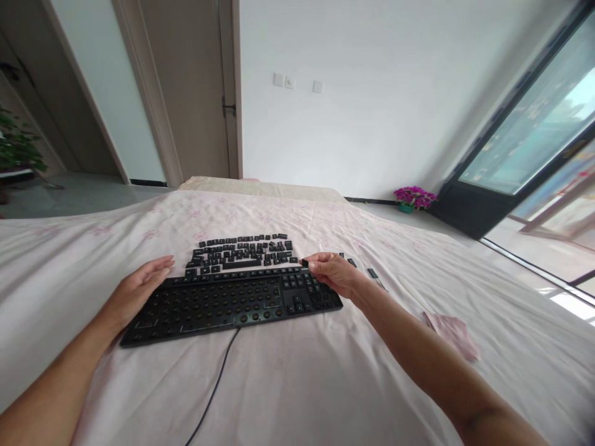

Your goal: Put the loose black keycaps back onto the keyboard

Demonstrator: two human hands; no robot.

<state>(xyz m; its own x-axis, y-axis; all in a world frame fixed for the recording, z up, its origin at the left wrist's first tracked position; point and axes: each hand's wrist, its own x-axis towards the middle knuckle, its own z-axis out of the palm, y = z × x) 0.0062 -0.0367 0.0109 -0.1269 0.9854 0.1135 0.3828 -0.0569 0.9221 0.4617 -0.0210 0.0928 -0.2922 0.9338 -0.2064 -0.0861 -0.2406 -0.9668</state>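
Observation:
A black keyboard lies on the pink cloth, its cable running toward me. Most of its main key area is bare of keycaps, while caps sit along the top row and in the blocks at the right. Behind it, loose black keycaps are laid out in rows. My right hand pinches a small black keycap above the keyboard's far right edge. At the keyboard's left end rests my left hand, fingers stretched out and holding nothing.
Several small dark pieces lie to the right of my right hand. A crumpled pink cloth is farther right. The pale pink cover has folds. Beyond it stand a wall, a door and purple flowers.

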